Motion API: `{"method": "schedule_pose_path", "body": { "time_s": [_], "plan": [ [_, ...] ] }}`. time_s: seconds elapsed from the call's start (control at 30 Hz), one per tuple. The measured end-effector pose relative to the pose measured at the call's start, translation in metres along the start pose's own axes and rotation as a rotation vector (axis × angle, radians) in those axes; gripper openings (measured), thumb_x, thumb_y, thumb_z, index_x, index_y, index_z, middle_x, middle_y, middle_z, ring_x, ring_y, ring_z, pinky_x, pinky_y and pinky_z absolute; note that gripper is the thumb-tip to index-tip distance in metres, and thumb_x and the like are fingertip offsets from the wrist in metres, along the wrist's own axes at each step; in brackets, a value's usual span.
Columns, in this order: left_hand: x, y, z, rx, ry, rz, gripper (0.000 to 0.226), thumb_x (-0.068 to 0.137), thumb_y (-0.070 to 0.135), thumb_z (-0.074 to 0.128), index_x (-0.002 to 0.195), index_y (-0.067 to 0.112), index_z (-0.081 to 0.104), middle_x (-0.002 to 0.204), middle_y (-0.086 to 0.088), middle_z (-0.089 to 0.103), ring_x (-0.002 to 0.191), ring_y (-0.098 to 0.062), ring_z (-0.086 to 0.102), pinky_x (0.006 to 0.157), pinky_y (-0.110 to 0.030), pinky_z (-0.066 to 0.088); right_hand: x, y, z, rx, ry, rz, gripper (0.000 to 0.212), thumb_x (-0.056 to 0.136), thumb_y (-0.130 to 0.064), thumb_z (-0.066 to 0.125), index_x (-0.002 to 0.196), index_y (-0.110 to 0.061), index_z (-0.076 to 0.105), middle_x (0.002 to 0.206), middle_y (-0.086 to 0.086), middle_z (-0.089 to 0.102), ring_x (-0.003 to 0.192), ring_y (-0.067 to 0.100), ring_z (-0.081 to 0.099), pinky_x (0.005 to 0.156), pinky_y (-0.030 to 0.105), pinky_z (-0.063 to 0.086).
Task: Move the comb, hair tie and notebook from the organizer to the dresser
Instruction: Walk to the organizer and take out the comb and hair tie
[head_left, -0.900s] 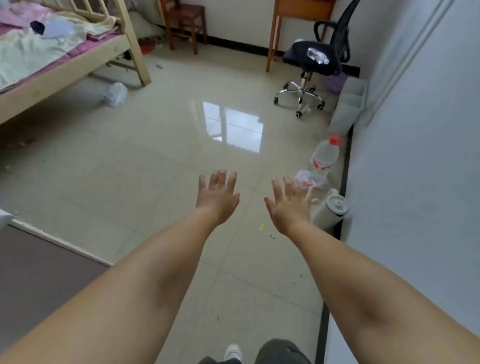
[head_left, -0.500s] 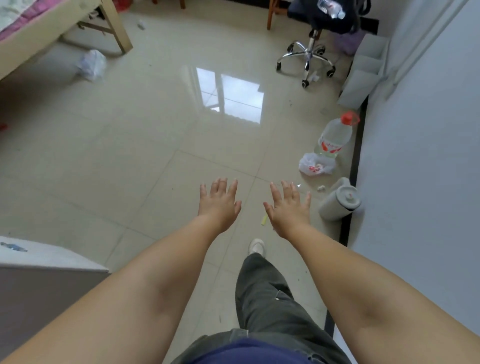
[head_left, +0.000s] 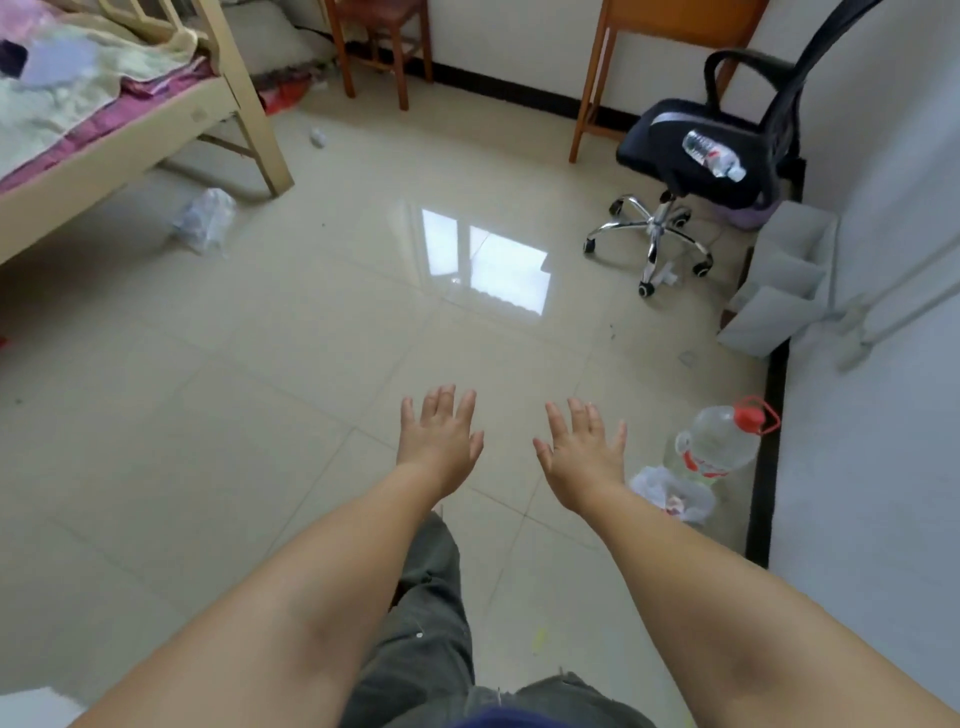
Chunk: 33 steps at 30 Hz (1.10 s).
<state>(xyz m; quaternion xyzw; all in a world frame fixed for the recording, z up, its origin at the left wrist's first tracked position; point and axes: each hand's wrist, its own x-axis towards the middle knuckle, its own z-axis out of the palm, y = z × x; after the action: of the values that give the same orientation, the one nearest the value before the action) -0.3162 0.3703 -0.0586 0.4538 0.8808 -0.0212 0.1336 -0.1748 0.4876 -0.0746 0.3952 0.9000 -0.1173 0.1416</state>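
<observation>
My left hand (head_left: 439, 439) and my right hand (head_left: 584, 452) are stretched out in front of me over the tiled floor, palms down, fingers spread, holding nothing. A small white corner (head_left: 36, 706) of a piece of furniture shows at the bottom left edge. The comb, hair tie and notebook are not in view, and I see no organizer holding them. A grey stepped holder (head_left: 779, 286) stands on the floor against the right wall.
A wooden bed (head_left: 130, 140) fills the upper left. A black office chair (head_left: 696, 150) with a bottle on its seat stands at the upper right. A large water bottle (head_left: 719, 441) and a plastic bag (head_left: 675, 493) lie by the right wall. My leg (head_left: 431, 623) steps forward below.
The view has tilted back up, bringing the bed and chair into view. The white furniture at the left has slid almost out of frame. Both hands stay open and spread.
</observation>
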Motion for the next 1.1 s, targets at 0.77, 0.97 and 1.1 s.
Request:
{"method": "schedule_pose_path", "body": {
  "time_s": [0.77,0.97,1.1],
  "plan": [
    [0.692,-0.018,-0.210,0.105,0.023,0.274,0.059,0.096,0.041,0.021,0.147,0.021,0.002,0.159,-0.010,0.006,0.146,-0.025,0.002,0.116,-0.052,0.004,0.624,0.049,-0.264,0.054,0.124,0.239,0.057,0.096,-0.046,0.019,0.148,-0.029,0.004,0.160,0.002,0.002,0.146,0.023,-0.001,0.114,0.059,0.002],
    [0.841,0.012,-0.264,0.079,0.069,0.292,0.058,0.095,0.041,0.023,0.147,0.020,0.004,0.158,-0.008,0.008,0.146,-0.024,0.004,0.116,-0.051,0.005,0.764,0.093,-0.352,0.059,0.150,0.244,0.056,0.097,-0.045,0.017,0.148,-0.028,0.002,0.160,0.004,0.002,0.146,0.024,-0.001,0.115,0.058,0.003],
    [0.962,0.028,-0.290,0.091,0.071,0.267,0.058,0.096,0.041,0.022,0.147,0.020,0.004,0.158,-0.009,0.010,0.145,-0.024,0.005,0.116,-0.051,0.004,0.874,0.123,-0.394,0.068,0.177,0.252,0.056,0.097,-0.045,0.017,0.148,-0.029,0.001,0.159,0.004,0.002,0.146,0.024,-0.001,0.115,0.058,0.003]
  ]
}}
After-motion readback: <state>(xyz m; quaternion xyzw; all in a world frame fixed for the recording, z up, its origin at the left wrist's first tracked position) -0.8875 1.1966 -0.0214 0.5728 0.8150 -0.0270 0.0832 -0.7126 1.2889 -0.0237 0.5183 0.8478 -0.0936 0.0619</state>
